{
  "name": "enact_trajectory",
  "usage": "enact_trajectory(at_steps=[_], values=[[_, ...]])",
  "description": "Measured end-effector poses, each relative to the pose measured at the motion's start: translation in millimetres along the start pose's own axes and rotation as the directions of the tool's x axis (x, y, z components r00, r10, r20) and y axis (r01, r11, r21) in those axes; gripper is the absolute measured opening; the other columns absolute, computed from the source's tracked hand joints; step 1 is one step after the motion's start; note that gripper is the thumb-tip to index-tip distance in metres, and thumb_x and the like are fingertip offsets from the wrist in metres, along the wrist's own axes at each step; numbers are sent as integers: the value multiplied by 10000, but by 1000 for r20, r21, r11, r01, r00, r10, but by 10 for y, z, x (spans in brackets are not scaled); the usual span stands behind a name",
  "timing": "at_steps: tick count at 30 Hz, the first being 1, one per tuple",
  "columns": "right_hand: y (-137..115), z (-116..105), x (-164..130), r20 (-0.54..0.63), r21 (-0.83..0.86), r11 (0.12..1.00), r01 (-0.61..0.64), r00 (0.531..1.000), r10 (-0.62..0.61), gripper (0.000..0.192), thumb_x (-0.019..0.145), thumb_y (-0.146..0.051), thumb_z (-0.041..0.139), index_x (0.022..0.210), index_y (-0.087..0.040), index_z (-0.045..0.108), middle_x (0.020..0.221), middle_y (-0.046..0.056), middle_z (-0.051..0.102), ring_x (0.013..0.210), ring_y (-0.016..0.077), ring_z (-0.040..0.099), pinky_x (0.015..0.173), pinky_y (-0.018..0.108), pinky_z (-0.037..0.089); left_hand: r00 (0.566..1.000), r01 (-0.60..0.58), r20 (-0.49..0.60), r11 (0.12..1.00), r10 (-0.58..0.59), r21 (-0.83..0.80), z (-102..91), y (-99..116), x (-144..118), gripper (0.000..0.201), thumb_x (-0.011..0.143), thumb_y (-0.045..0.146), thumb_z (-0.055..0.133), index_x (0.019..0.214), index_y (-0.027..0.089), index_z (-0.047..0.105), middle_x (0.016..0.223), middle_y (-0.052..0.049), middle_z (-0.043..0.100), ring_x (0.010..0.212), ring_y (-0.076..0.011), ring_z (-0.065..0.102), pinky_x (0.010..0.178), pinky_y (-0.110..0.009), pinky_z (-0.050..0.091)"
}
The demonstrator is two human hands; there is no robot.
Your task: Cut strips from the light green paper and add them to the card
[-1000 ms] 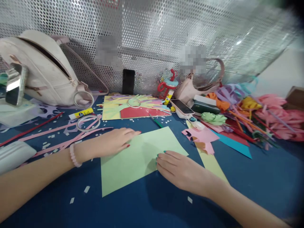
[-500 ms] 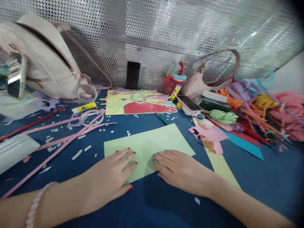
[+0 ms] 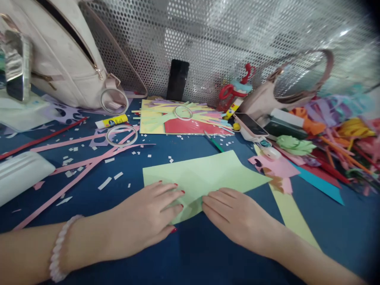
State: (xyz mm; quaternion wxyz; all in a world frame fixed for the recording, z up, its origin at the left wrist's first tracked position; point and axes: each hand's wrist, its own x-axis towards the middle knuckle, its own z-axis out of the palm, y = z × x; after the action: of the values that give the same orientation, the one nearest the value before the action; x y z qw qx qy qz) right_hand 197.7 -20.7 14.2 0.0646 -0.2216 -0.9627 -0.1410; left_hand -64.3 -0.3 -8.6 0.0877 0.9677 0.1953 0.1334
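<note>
A light green paper sheet lies flat on the blue table in front of me. My left hand rests palm down on its near left part, fingers spread, red nails showing. My right hand presses flat on the sheet's near edge just right of the left hand, fingertips almost touching it. Neither hand grips anything; both only press on the paper. A bead bracelet circles my left wrist.
A white bag stands back left, a glue stick and tape rings lie near pink paper strips. A dark phone leans on the mesh wall. Cut coloured paper, another phone and paper scraps crowd the right.
My left hand slid from the sheet's far left edge down to its near edge beside my right hand. The sheet has turned and the view moved closer.
</note>
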Motion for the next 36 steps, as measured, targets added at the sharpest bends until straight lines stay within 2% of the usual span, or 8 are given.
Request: enact_trajectory(at_steps=[5, 12, 17, 19, 21, 27, 31, 36], values=[[-26, -94, -61, 53, -5, 999, -40, 998, 40, 264, 894, -21, 408, 829, -150, 629, 789, 75, 646, 757, 181, 566, 673, 327, 406, 1000, 23, 18, 1000, -22, -17, 40, 62, -22, 159, 956, 253, 483, 925, 174, 617, 932, -56, 612, 796, -186, 557, 687, -313, 480], [-122, 54, 141, 108, 147, 987, -63, 993, 47, 175, 916, -94, 448, 818, -165, 573, 715, 19, 556, 650, 163, 460, 576, 316, 292, 999, 32, -40, 996, -29, 81, 33, 102, 1, 278, 946, 86, 345, 853, 162, 596, 777, -33, 566, 705, -154, 541, 642, -261, 456], [-93, 104, 382, 208, 362, 919, -154, 975, 82, 159, 943, -165, 464, 794, -181, 520, 746, 3, 548, 683, 145, 465, 611, 289, 309, 985, 76, -170, 970, -37, 229, 13, 411, -102, 323, 853, 2, 318, 872, 134, 612, 684, -39, 559, 583, -184, 502, 484, -295, 396], [-56, 89, 462, 277, 442, 873, -203, 957, 83, 191, 963, -220, 451, 785, -186, 513, 745, -6, 549, 682, 138, 471, 620, 280, 319, 979, 44, -204, 982, -6, 185, 97, 560, -154, 253, 853, 37, 391, 746, 177, 572, 622, -1, 520, 529, -154, 453, 526, -288, 436], [-17, 70, 529, 340, 489, 837, -244, 937, 75, 224, 975, -253, 435, 774, -189, 509, 733, -14, 546, 677, 134, 481, 622, 273, 324, 971, -110, -199, 986, 134, 125, 233, 650, -182, 262, 862, 74, 433, 647, 207, 500, 552, 46, 453, 453, -116, 355, 617, -261, 486], [44, 57, 651, 452, 543, 759, -361, 886, 98, 228, 943, -248, 500, 724, -184, 513, 721, -29, 556, 657, 120, 500, 608, 251, 321, 983, -102, -141, 989, 116, 107, 357, 555, -188, 312, 891, 72, 395, 618, 210, 460, 509, 86, 434, 421, -95, 304, 986, -441, 437], [65, 79, 692, 496, 543, 732, -410, 861, 114, 276, 922, -319, 546, 685, -182, 520, 696, -34, 561, 638, 114, 490, 578, 245, 291, 994, -55, -94, 994, 64, 95, 227, 521, -227, 293, 906, 108, 417, 633, 198, 471, 548, 66, 491, 463, -101, 395, 1021, -493, 393], [100, 84, 769, 558, 492, 745, -451, 820, 128, 342, 898, -389, 574, 632, -178, 531, 630, -34, 546, 572, 105, 447, 531, 253, 232, 988, -62, -136, 996, 71, 66, 434, 572, -263, 348, 948, 143, 333, 619, 200, 429, 478, 94, 426, 397, -85, 323, 967, -533, 424]])
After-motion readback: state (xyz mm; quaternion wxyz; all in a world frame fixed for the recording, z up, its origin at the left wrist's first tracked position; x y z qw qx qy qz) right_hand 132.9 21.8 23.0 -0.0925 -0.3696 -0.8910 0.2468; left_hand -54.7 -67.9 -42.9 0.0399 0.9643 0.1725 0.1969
